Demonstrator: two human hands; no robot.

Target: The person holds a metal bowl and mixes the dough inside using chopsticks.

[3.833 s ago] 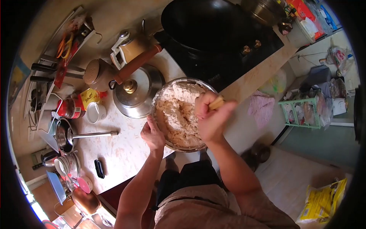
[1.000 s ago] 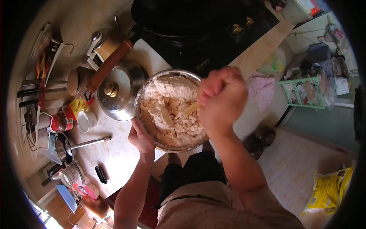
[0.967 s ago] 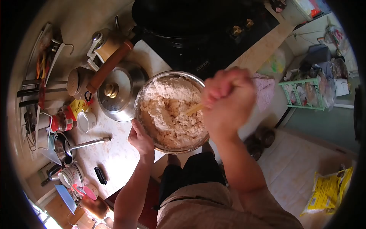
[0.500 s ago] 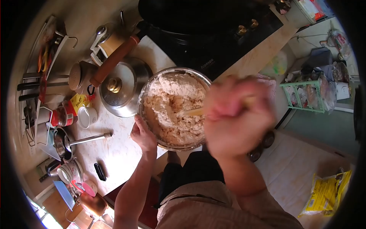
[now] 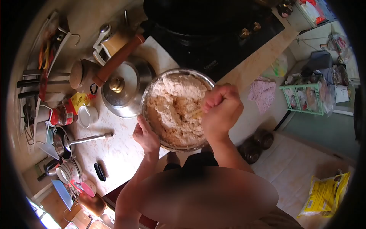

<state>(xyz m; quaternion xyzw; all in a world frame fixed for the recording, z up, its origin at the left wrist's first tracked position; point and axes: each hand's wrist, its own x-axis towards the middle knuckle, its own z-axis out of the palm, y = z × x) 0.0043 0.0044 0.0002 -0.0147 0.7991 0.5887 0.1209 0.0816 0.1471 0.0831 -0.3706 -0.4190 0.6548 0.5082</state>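
A round metal mixing bowl (image 5: 179, 147) holds a rough, clumpy mass of floury dough (image 5: 164, 114), with drier flour along its far side. My left hand (image 5: 147, 136) grips the bowl's near-left rim, thumb on top and fingers underneath. My right hand (image 5: 223, 110) is closed in a fist over the bowl's right side. From that fist, pale chopsticks (image 5: 197, 113) point down into the dough; how many is hard to make out, and their upper part is hidden by the fingers.
A lidded pot (image 5: 127, 91) stands left of the bowl, a wooden rolling pin (image 5: 118, 61) above it. Behind is a black stove (image 5: 213, 57). A ladle (image 5: 89, 138), white cup (image 5: 87, 116) and black object (image 5: 100, 172) are on the counter. A yellow bag (image 5: 324, 196) lies lower right.
My right hand has come down and left, closer to the bowl, with the chopsticks' tips shifted rightward in the dough. My left hand stays on the rim.
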